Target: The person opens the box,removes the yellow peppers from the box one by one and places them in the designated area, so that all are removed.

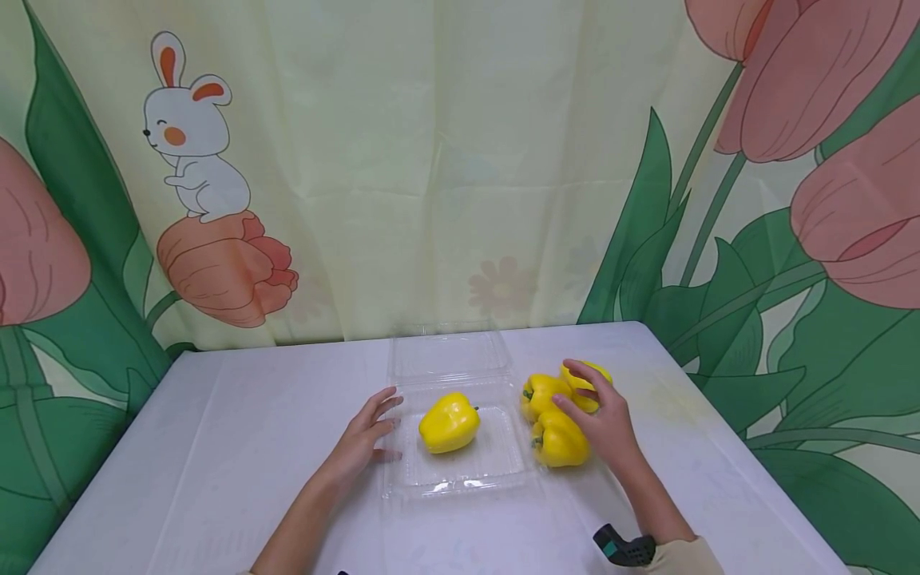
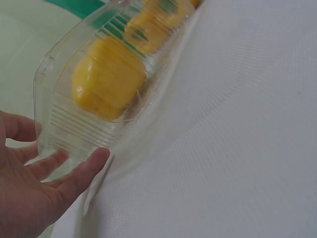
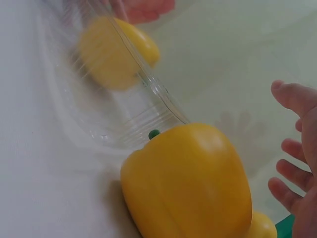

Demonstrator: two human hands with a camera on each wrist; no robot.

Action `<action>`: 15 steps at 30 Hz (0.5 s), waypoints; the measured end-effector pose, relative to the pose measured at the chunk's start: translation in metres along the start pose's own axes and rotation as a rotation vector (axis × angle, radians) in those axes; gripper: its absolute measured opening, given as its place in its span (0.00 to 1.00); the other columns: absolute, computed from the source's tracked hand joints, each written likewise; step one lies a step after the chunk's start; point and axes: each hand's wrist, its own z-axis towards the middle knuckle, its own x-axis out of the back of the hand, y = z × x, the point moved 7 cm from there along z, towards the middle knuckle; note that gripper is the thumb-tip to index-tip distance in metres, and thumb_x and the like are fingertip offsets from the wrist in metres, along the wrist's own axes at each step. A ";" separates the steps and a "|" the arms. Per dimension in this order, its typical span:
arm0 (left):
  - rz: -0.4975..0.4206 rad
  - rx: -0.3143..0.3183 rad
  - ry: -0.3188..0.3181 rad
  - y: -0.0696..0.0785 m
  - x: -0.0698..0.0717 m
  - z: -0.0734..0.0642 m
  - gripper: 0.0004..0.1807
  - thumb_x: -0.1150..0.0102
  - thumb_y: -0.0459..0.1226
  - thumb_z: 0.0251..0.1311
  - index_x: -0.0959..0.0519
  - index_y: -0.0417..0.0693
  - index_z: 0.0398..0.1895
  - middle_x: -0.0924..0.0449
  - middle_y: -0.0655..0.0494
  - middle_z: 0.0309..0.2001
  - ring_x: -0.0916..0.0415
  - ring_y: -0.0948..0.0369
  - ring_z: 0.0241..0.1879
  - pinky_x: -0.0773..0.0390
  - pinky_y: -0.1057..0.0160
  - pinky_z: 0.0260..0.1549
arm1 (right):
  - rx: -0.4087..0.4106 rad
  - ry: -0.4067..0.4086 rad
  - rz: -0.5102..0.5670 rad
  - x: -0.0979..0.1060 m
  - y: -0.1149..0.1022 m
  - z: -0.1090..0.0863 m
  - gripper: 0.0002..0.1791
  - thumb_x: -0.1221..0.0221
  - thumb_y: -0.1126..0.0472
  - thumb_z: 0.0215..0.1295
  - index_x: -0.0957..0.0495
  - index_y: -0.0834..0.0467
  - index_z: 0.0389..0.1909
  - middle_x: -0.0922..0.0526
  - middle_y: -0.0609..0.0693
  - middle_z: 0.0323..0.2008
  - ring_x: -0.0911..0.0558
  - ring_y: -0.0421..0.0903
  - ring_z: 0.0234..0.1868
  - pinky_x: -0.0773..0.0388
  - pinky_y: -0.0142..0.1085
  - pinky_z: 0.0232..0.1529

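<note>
A clear plastic clamshell box [image 1: 499, 459] lies with its lid [image 1: 447, 355] folded back to the far side. One yellow bell pepper [image 1: 447, 423] is inside the box, its green stem to the right. My left hand [image 1: 357, 443] is at the box's left wall with fingers spread; in the left wrist view the fingertips [image 2: 100, 156] are right by that wall [image 2: 74, 126]. Beyond the box's right side, several more yellow bell peppers [image 1: 562, 439] sit close together. Over them hovers my right hand [image 1: 605, 419], fingers apart and nothing between them.
A white cloth covers the table [image 1: 237, 447]. Behind its far edge hangs a curtain [image 1: 359, 160] printed with tulips and a rabbit. A black and teal wrist device [image 1: 624, 547] is at the right sleeve.
</note>
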 end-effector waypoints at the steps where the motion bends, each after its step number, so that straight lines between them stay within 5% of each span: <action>1: 0.000 0.001 -0.001 0.000 0.000 0.000 0.30 0.58 0.34 0.69 0.45 0.57 0.74 0.43 0.49 0.74 0.43 0.41 0.69 0.16 0.53 0.42 | -0.012 -0.011 0.012 0.000 -0.004 -0.001 0.30 0.37 0.54 0.63 0.33 0.50 0.66 0.28 0.53 0.65 0.26 0.57 0.61 0.26 0.53 0.60; 15: 0.003 0.001 0.001 -0.001 0.001 0.000 0.30 0.58 0.34 0.69 0.46 0.56 0.74 0.43 0.49 0.74 0.41 0.41 0.68 0.16 0.55 0.42 | 0.030 -0.049 0.028 -0.013 -0.014 0.000 0.29 0.36 0.55 0.61 0.30 0.49 0.64 0.26 0.50 0.63 0.25 0.52 0.60 0.25 0.52 0.59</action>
